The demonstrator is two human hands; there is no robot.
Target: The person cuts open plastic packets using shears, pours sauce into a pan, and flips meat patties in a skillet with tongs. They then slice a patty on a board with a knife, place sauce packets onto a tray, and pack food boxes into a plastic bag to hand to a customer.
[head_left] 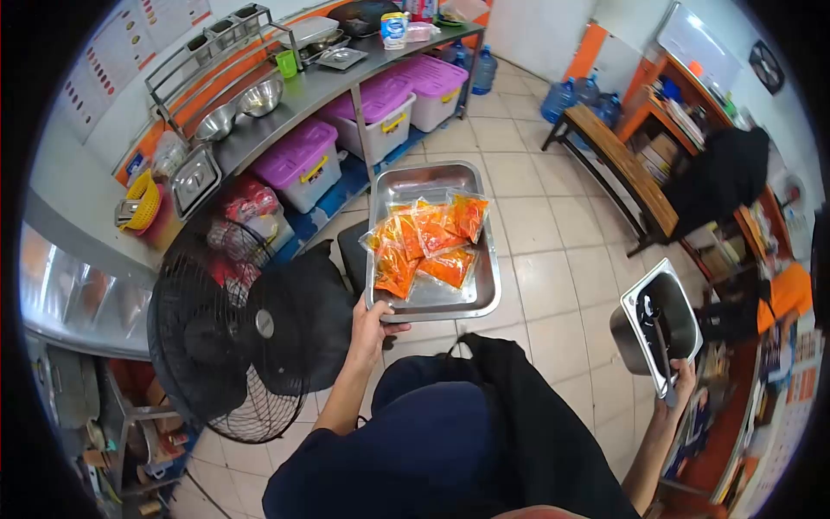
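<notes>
My left hand (373,326) grips the near left corner of a shallow steel tray (486,298), held out level in front of me. Several clear plastic packets of orange-red sauce (421,238) lie in a loose pile inside it. Off to the right, my right hand (679,385) is closed on the rim of a deep steel pan (633,342), which tilts a little. Within that pan is something dark, with a long dark handle (660,337) reaching to the rim by my fingers. How my right fingers wrap underneath is partly hidden.
A large black fan (259,329) stands close on my left. Beyond it runs a steel counter (320,82) with bowls (261,97) and purple-lidded bins (298,164) below. At right are a wooden bench (618,164), crowded shelves, and water bottles (558,102) on the tiled floor (549,285).
</notes>
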